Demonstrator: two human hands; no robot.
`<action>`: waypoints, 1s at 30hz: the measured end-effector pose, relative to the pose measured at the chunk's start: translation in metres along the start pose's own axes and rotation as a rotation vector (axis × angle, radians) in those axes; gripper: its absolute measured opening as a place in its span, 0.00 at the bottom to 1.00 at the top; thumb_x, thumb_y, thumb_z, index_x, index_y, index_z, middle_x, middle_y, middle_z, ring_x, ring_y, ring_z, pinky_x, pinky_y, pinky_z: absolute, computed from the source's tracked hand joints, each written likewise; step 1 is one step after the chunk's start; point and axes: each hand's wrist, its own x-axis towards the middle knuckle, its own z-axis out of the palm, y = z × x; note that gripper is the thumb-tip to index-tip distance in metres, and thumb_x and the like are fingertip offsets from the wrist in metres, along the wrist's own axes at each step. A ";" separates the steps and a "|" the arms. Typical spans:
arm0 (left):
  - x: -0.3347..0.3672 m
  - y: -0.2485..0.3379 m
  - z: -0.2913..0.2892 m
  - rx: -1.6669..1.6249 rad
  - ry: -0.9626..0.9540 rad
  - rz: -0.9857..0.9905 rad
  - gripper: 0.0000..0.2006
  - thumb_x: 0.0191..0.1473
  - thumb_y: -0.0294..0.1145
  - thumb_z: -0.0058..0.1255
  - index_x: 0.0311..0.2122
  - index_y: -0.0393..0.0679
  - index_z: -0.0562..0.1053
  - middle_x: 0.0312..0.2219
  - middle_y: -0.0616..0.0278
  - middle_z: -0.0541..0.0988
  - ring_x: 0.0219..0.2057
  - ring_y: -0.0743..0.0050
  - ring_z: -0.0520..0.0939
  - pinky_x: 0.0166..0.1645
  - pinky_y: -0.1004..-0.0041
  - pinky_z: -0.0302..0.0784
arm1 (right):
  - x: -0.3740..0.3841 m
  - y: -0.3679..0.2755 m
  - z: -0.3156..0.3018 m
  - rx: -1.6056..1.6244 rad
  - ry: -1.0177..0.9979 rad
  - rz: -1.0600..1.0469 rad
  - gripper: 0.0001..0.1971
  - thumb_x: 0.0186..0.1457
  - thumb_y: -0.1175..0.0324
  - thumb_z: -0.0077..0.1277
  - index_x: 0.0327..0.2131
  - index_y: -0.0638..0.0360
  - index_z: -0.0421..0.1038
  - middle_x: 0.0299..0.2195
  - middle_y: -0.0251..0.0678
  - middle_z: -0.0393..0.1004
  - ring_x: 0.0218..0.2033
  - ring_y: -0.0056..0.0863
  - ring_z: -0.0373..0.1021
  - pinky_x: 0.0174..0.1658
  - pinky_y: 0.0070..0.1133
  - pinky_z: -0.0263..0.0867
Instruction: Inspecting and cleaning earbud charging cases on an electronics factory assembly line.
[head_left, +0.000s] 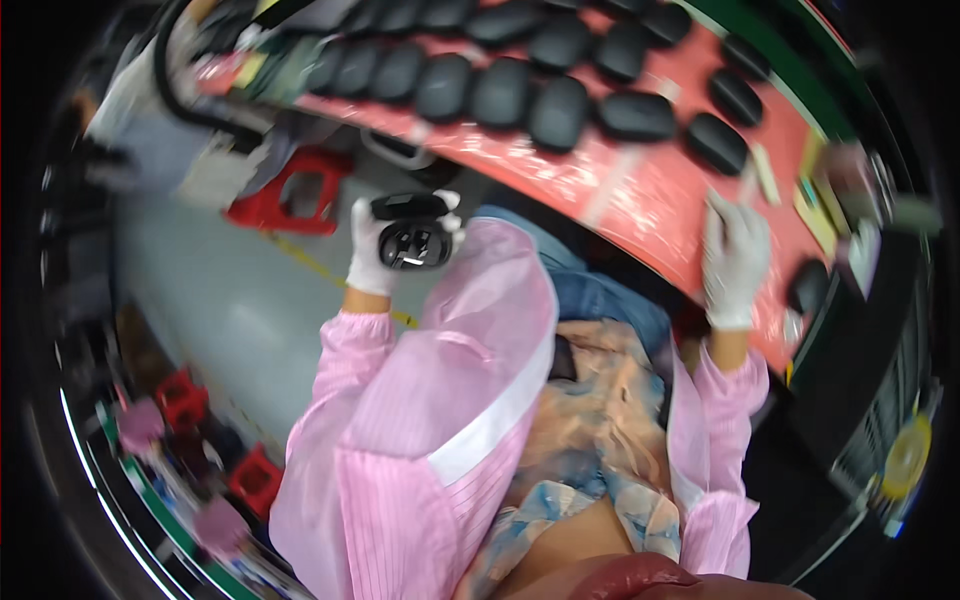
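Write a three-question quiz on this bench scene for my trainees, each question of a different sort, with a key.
1. True or false: the left hand holds an open black case off the red mat.
2. What does the right hand do? A) holds a thin pale stick-like tool over the mat; B) lifts a red stool; C) rests in the lap.
3. Fill in: the closed black cases lie in ____ on the mat.

Key:
1. True
2. A
3. rows
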 end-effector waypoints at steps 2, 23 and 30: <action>0.014 0.020 -0.034 -0.408 0.250 0.255 0.44 0.48 0.68 0.47 0.51 0.29 0.65 0.44 0.45 0.72 0.44 0.46 0.73 0.56 0.53 0.68 | -0.008 -0.005 -0.002 -0.053 -0.050 0.023 0.10 0.55 0.72 0.53 0.41 0.57 0.77 0.33 0.41 0.74 0.35 0.38 0.70 0.41 0.30 0.65; 0.026 0.208 -0.196 -0.030 0.820 1.462 0.22 0.52 0.58 0.51 0.43 0.53 0.72 0.34 0.71 0.77 0.35 0.70 0.76 0.40 0.67 0.74 | -0.014 -0.032 0.011 -0.031 -0.087 -0.016 0.16 0.53 0.80 0.51 0.45 0.57 0.76 0.30 0.36 0.71 0.34 0.33 0.66 0.40 0.28 0.64; 0.025 0.051 0.025 0.380 0.344 0.900 0.38 0.56 0.65 0.35 0.54 0.35 0.68 0.46 0.45 0.76 0.47 0.51 0.78 0.53 0.59 0.75 | -0.010 -0.069 -0.010 0.544 -0.124 0.318 0.10 0.57 0.78 0.50 0.42 0.64 0.76 0.35 0.33 0.73 0.37 0.23 0.67 0.43 0.19 0.61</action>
